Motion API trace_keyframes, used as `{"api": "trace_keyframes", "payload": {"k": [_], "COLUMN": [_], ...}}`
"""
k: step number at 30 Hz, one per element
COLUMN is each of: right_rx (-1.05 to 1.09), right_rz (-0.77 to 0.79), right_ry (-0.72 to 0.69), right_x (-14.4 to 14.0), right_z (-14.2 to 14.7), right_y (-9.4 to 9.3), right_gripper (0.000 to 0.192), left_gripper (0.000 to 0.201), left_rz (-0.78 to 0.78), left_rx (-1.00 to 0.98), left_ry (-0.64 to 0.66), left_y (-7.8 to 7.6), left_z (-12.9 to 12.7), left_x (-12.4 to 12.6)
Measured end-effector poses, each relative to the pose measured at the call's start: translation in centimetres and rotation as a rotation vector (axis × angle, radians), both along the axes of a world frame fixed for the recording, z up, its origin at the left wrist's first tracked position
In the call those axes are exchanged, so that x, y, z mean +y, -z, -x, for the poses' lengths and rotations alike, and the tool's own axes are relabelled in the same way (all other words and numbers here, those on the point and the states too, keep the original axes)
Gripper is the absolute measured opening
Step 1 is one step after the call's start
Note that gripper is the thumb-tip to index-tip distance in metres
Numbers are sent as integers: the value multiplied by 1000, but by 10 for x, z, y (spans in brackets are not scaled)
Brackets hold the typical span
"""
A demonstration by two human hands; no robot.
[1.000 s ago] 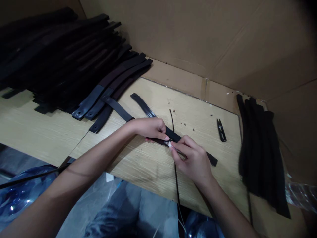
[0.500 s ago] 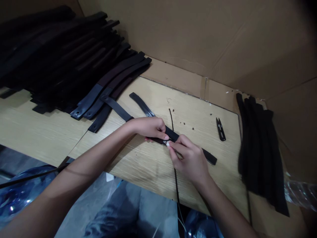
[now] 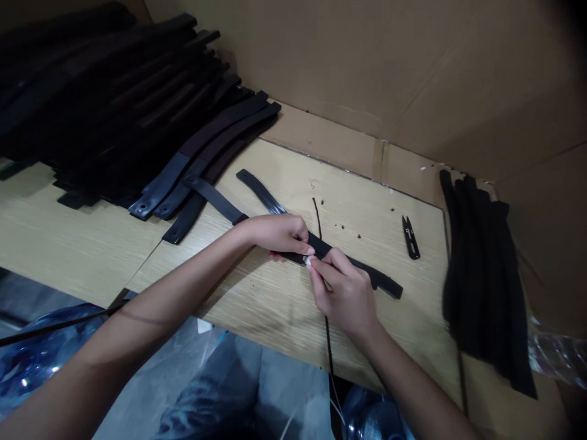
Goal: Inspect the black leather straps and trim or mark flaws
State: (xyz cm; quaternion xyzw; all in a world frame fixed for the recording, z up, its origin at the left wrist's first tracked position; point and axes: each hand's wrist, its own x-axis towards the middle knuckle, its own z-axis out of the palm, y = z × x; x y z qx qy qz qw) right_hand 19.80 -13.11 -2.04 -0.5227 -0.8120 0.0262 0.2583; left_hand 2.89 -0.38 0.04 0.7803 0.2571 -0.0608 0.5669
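Two bare hands meet over the middle of the tabletop (image 3: 257,299), both closed. Left hand (image 3: 287,233): fingers curled in tight, thumb pressed down along a black strap (image 3: 217,201), a fingertip or two showing beneath it; grip firm by the look of it. Right hand (image 3: 346,296): thumb and forefinger pinched together on a small white piece (image 3: 307,260), set against the strap at the left thumb's tip; remaining fingers folded. Too small to tell what the piece is. Held strap: narrow, flat, smooth with a dull sheen, holed at its left end, which overlaps the heap of straps (image 3: 114,110) toward the tabletop's left side. Second strap (image 3: 261,190), gently curved, glossy in one patch, lies just beyond, slanting toward the right edge. Thin dark cord (image 3: 317,217) shows past the straps; more cord drops over the near edge below the right hand. Black snips (image 3: 411,238), blades pointed, lie near the far right corner. Beyond the right edge, a stack of straps (image 3: 486,281), matt and wavy. Tabletop pale, wood-grained, dotted with dark crumbs (image 3: 342,227); creased brown cardboard (image 3: 367,73) rises behind the far edge.
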Motion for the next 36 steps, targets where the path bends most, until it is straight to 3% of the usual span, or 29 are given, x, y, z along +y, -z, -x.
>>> {"api": "trace_keyframes", "payload": {"k": [5, 13, 22, 30, 36], "right_rx": [105, 111, -202, -247, -400], "right_rz": [99, 142, 112, 127, 174], "right_ry": [4, 38, 41, 35, 114], "right_x": [1, -2, 0, 0, 4], "right_z": [-8, -18, -6, 0, 10], "right_y": [-3, -25, -35, -44, -50], "right_gripper": [19, 17, 18, 22, 27], "left_gripper": [36, 34, 35, 37, 33], "left_rz": [0, 4, -7, -38, -72], "left_rx": [19, 35, 30, 37, 46], "left_ry": [-21, -41, -20, 2, -24], "left_y": [0, -2, 0, 2, 2], "left_z": [0, -1, -1, -2, -1], "left_x": [-1, -3, -2, -2, -3]}}
